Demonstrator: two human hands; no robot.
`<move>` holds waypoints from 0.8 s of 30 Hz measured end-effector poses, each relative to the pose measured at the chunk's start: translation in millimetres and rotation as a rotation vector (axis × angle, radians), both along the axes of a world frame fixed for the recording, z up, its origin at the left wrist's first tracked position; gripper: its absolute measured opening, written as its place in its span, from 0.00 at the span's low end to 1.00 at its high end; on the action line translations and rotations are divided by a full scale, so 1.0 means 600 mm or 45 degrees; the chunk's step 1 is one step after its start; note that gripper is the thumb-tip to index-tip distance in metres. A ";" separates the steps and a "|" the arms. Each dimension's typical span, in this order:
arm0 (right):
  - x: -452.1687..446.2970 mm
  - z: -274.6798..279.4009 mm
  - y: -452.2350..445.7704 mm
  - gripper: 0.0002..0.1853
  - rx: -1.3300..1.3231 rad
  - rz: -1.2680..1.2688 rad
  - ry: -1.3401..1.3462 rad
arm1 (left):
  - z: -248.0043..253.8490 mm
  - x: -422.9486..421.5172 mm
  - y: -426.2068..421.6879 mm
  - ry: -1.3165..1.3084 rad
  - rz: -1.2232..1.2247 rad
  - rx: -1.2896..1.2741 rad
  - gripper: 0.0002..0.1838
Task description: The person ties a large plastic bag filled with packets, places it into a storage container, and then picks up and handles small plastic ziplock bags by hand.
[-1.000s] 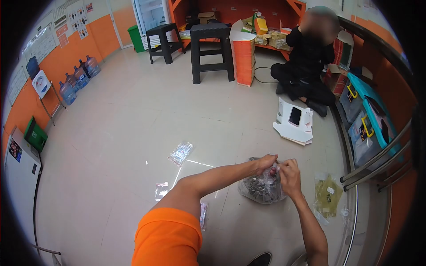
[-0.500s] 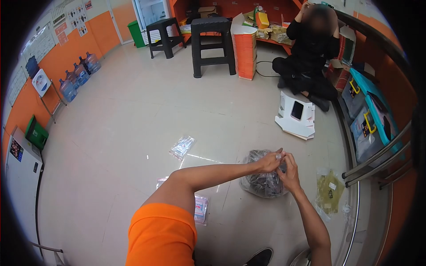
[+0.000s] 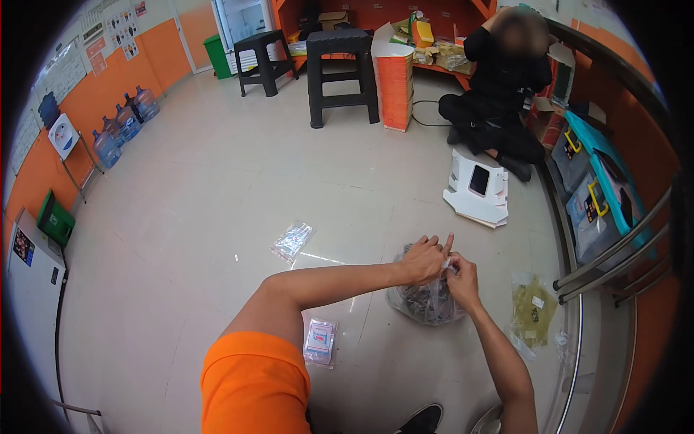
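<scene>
A clear plastic bag (image 3: 425, 304) filled with dark grey contents stands on the floor in front of me, its top gathered upward. My left hand (image 3: 425, 260) reaches over it from the left, one finger stretched out and the others curled at the bag's gathered neck. On the neck's other side, my right hand (image 3: 463, 281) pinches the twisted plastic between thumb and fingers. What fills the bag cannot be made out. To the right lies a flat yellowish plastic bag (image 3: 533, 315) with a small white label.
Small clear packets (image 3: 292, 241) and a pink-and-white pack (image 3: 319, 341) lie on the floor. Farther off, a phone (image 3: 479, 180) rests on white cardboard (image 3: 463, 202) before a seated person (image 3: 499, 94). Black stools (image 3: 340, 50), lidded storage boxes (image 3: 589, 202) and a metal rail (image 3: 614, 257) stand around.
My left hand has shifted slightly left, and one finger now points outward. My right hand has moved a little, still at the bag's neck. The view has shifted slightly.
</scene>
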State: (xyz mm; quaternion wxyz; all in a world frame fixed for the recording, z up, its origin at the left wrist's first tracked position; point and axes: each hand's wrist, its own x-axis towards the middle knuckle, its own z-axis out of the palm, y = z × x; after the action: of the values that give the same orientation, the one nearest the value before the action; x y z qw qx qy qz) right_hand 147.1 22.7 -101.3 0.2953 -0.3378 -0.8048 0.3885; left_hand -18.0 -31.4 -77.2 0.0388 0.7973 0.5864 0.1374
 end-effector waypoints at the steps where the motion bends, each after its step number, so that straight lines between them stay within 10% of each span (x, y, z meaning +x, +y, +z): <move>1: 0.002 0.000 0.002 0.08 -0.127 0.078 0.120 | -0.007 -0.004 0.002 0.001 -0.008 0.035 0.38; 10: 0.028 0.042 0.016 0.16 -0.907 0.053 0.427 | -0.001 -0.005 -0.003 -0.064 -0.109 0.052 0.45; 16: 0.017 0.077 0.011 0.20 -0.854 -0.090 0.305 | 0.002 -0.007 -0.015 0.068 -0.055 0.449 0.36; 24: 0.058 0.015 0.033 0.21 -0.796 -0.438 0.309 | -0.045 -0.022 -0.080 -0.049 0.195 -0.080 0.32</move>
State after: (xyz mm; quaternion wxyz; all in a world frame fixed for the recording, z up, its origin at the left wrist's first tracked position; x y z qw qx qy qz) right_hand 181.6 42.4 -92.6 0.3320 -0.4933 -0.5381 0.5975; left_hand -31.2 -79.6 -104.1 0.0643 0.7458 0.6488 0.1368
